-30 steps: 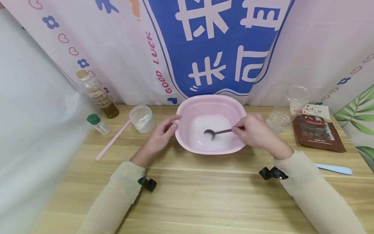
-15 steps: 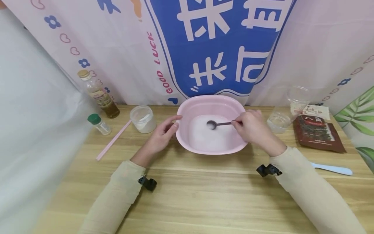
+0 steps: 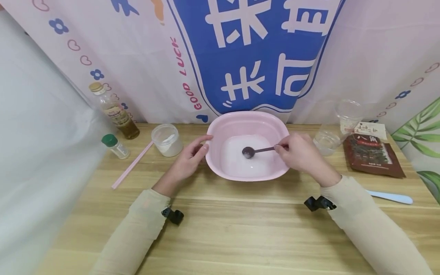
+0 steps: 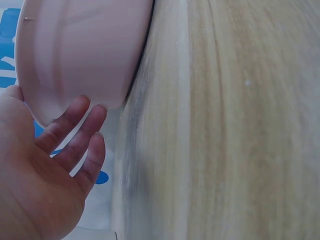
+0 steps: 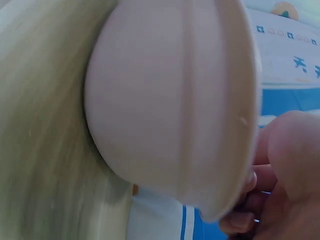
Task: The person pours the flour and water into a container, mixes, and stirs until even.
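A pink plastic basin point(image 3: 247, 178) with cloudy white liquid point(image 3: 233, 160) in it stands on the wooden table, close to the backdrop. My right hand point(image 3: 300, 154) comes over its right rim and pinches the handle of a small dark brown spoon point(image 3: 264, 149), whose bowl is at the liquid near the basin's middle. At the left side, my left hand point(image 3: 187, 158) touches the rim with thumb and forefinger. In the left wrist view its other fingers point(image 4: 92, 155) are spread loosely beside the basin's outer wall.
On the left stand an oil bottle point(image 3: 118, 116), a green-capped shaker point(image 3: 115, 146), pink chopsticks point(image 3: 132, 166) and a jar of white powder point(image 3: 167, 140). On the right are clear plastic cups point(image 3: 326, 142), a brown spice packet point(image 3: 372, 156) and a light blue handle point(image 3: 392, 196), partly under the sleeve.
The right hand has moved the spoon about within the liquid, its bowl now a little lower in view than half a second ago. My left hand stays at the rim.
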Demonstrator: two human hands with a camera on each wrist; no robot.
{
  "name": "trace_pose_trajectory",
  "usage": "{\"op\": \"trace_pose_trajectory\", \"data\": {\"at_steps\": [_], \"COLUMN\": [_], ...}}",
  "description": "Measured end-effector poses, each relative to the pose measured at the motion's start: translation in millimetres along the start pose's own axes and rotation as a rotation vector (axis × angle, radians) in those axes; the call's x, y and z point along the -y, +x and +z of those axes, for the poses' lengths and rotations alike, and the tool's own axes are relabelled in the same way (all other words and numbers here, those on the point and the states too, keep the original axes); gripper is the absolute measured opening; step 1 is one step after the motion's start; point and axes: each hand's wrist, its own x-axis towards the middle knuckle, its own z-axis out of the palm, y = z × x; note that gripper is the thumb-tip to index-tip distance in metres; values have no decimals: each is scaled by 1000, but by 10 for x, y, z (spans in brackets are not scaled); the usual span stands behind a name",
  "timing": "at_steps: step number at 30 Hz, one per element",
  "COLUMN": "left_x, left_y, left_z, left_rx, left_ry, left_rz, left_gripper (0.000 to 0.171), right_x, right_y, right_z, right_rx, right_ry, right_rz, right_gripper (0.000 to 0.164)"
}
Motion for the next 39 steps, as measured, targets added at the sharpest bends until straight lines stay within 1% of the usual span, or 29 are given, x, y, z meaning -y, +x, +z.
{"op": "trace_pose_trajectory", "data": {"at_steps": [3,6,9,13,16,18,21,25,27,30,33,36,39], "left_x": [0,3,0,-1,7,8,7,5,6,4,2,-1,-4], "left_y": [2,6,5,4,2,-6,-23,-32,-25,-6,3,6,1], "left_z": [-1,-2,-3,1,-2,-10,-23,-30,-25,-6,16,20,1], "left_rx": [-3,-4,-3,2,3,4,1,-4,-1,10,18,14,7], "left_ry": [5,9,6,-4,-5,-2,-1,2,1,-9,-18,-12,-3], "left_rz": [7,12,11,4,5,7,3,-2,0,3,4,4,1], "left_gripper": [39,39,39,39,39,40,40,39,39,39,40,39,39], "right_x": [78,157,191,135,38,-26,-72,-22,29,97,129,116,79], "right_y": [19,46,83,108,82,49,1,-10,9,51,85,100,94], "right_z": [67,109,130,94,28,-16,-59,-26,22,94,126,103,42], "right_rx": [-34,-54,-85,-140,-154,-142,-105,-43,-29,-45,-76,-99,-121], "right_ry": [-33,-55,-91,-145,-177,-180,-172,-150,-141,-145,-158,-163,-165], "right_rz": [-37,-55,-79,-91,-97,-114,-165,-239,-258,-254,-212,-180,-172], "right_gripper": [22,22,22,21,21,19,17,14,14,15,16,17,17]}}
